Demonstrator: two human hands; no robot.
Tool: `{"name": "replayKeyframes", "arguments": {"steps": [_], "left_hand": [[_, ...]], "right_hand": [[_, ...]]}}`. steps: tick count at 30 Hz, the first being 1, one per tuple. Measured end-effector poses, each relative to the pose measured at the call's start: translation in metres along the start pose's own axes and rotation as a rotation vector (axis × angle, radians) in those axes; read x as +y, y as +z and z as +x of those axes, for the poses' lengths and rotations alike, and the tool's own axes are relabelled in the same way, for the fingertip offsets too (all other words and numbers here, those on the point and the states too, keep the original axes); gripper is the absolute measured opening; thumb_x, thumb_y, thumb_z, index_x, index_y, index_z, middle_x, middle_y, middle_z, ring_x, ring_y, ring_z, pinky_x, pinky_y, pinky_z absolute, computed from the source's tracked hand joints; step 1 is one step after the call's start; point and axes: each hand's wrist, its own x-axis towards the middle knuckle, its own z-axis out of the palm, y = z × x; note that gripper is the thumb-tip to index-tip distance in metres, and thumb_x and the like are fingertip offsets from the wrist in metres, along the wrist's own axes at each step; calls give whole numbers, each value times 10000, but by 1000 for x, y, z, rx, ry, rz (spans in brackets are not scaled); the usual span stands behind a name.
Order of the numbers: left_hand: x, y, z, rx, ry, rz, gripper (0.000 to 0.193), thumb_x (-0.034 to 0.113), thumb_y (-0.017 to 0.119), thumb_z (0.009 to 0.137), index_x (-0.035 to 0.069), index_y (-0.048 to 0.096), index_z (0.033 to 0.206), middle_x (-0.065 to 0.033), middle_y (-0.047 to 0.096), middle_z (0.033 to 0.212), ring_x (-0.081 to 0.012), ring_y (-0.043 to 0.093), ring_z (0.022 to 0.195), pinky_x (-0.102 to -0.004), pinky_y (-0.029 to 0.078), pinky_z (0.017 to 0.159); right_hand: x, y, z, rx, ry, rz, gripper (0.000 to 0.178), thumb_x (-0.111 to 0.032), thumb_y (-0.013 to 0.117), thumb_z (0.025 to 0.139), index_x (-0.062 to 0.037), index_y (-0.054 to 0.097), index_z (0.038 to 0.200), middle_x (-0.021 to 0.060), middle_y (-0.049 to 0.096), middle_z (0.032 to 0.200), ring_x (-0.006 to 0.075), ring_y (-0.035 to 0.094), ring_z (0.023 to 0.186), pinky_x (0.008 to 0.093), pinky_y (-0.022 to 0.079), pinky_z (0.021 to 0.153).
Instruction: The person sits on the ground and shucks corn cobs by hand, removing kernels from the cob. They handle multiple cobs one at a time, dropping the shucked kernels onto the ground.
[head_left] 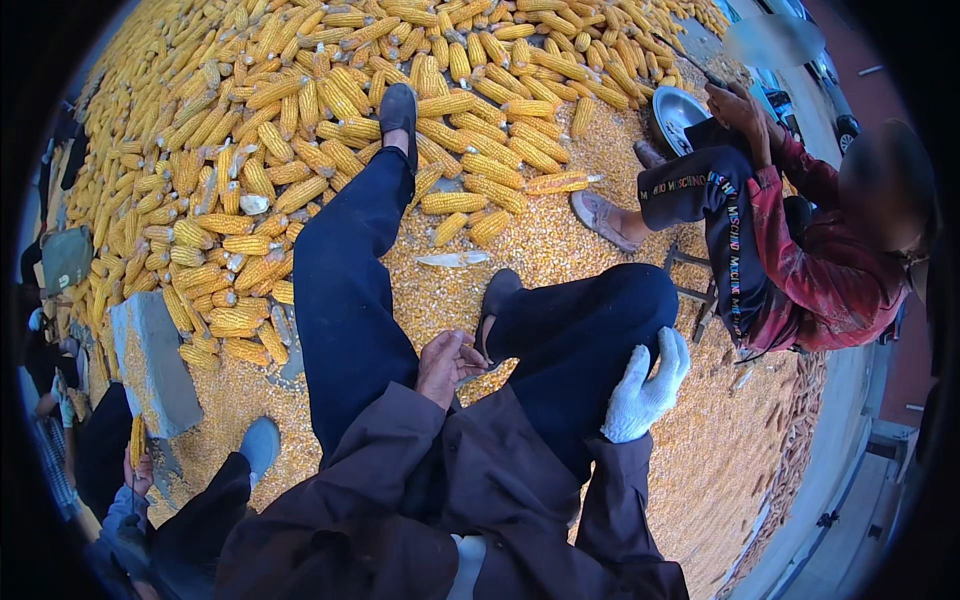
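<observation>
My left hand [447,368] is bare and hovers between my thighs, its fingers loosely bent and apart, with nothing visible in it. My right hand [648,388] wears a white knitted glove and rests by my right knee, fingers spread and holding nothing. Loose yellow corn kernels [430,295] cover the ground around my feet. Beyond my feet rises a big heap of corn ears [330,110]. One partly shelled corn ear [562,183] lies at the heap's edge, and a pale strip of husk [452,259] lies on the kernels nearby.
At the right, a person in a red top [830,270] sits beside a metal basin [680,115]. On the left, a person's hand [140,475] holds a corn ear [137,440] near a pale block [155,360]. Bare cobs [795,420] are piled along the right edge of the kernels.
</observation>
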Motion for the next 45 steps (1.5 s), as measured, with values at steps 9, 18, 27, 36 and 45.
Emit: {"name": "replayKeyframes", "arguments": {"steps": [9, 18, 27, 36, 45], "left_hand": [[0, -8, 5, 67, -3, -38, 252, 281, 455, 938, 40, 529, 940, -96, 599, 696, -196, 631, 665, -303, 522, 603], [1, -16, 8, 78, -19, -67, 242, 284, 472, 928, 47, 520, 925, -93, 608, 706, -177, 628, 673, -287, 519, 619], [-1, -21, 13, 122, -45, -32, 235, 272, 441, 944, 46, 507, 937, -96, 596, 711, -195, 630, 687, -298, 516, 624], [-1, -20, 14, 150, -55, 26, 235, 260, 439, 944, 34, 503, 939, -91, 593, 710, -179, 626, 676, -278, 518, 621], [-2, -22, 14, 128, -17, 18, 244, 268, 443, 944, 31, 500, 940, -91, 593, 706, -177, 625, 662, -279, 519, 609]], "right_hand": [[-13, 11, 1, -75, -105, -136, 416, -68, 552, 830, -15, 457, 1231, 208, 442, 1261, 352, 432, 1166, 402, 337, 988], [-22, 22, 3, -108, -142, -158, 450, -99, 565, 833, -12, 439, 1256, 239, 410, 1281, 390, 412, 1180, 434, 334, 984], [-22, 28, 3, -108, -148, -165, 431, -117, 567, 834, -3, 460, 1236, 238, 416, 1282, 383, 410, 1184, 429, 334, 985], [-22, 27, 3, -107, -146, -163, 424, -149, 563, 846, 4, 467, 1229, 237, 420, 1281, 378, 415, 1181, 424, 338, 985], [-22, 27, 4, -97, -155, -189, 423, -166, 568, 850, 3, 468, 1225, 237, 427, 1274, 380, 426, 1171, 419, 353, 972]]}}
